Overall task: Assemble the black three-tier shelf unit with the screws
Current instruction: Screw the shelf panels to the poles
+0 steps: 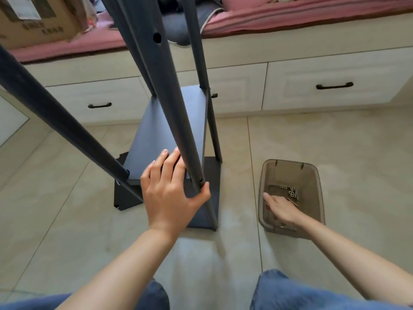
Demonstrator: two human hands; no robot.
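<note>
Black metal posts rise from the shelf unit (165,130), which stands on the tiled floor (335,153) in front of a cream cabinet with drawers (324,86). Two tiers show: a middle board between the posts and a lower board near the floor beneath it. The nearest post (178,121) slants up toward the camera, with a round hole near its top and small holes near the middle board's corner.

The person's left hand (172,189) rests on the near edge of the middle board, its fingers laid fairly straight across the board's top while the thumb hooks round the nearest post; this grip is loosely wrapped on the post rather than spread free.

Just to the right of the shelf unit sits a translucent brown plastic bin (290,173) on the floor. A small heap of silver screws (290,192) lies on its bottom toward the far side. The right hand (281,209) reaches down inside the bin, just beside the screws, index finger stretched out along the bottom; whether its grip pinches anything cannot be told.

Blue denim knees (301,291) fill the lower edge. A pink bedspread (290,16) and a cardboard box (38,21) lie on top of the cabinet.
</note>
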